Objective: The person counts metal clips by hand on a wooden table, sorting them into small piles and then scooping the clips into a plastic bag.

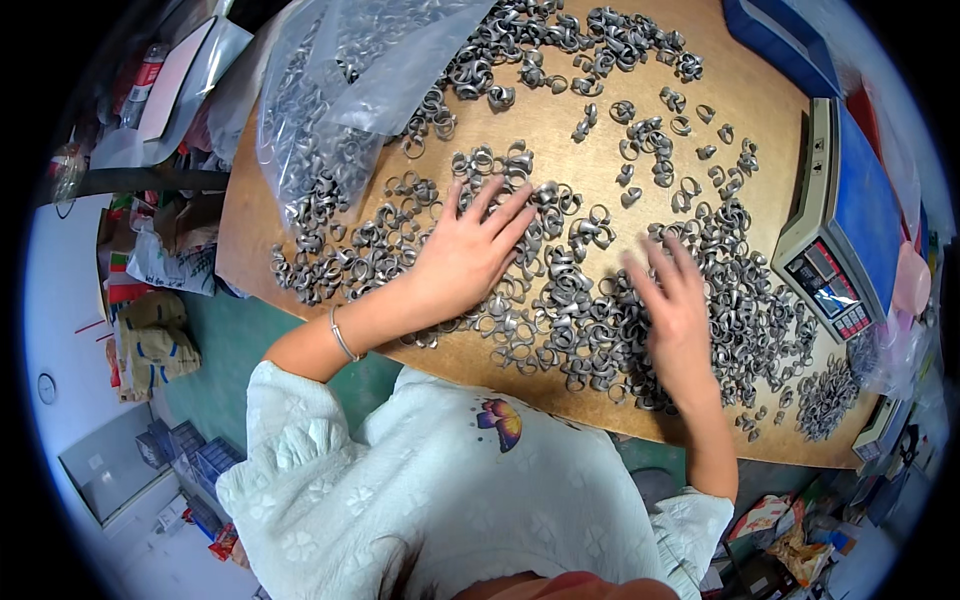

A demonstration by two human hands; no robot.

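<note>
Many grey metal rings [590, 335] lie in loose heaps across a brown wooden tabletop [560, 150]. My left hand [468, 250] rests palm down on rings left of the middle, its fingers stretched and spread. Over the denser heap to the right is my right hand [675, 315], a little blurred, fingers apart and pointing away from me. Neither hand grips a ring that I can see, though the rings under both palms are hidden. A clear plastic bag [400, 95] lies over more rings at the far left.
A blue and white digital scale [835, 225] stands along the right side, with a blue bin [780, 40] beyond it. A small separate ring pile [828, 398] sits at the near right corner. Left of the table, bags [155, 340] rest above the green floor [235, 330].
</note>
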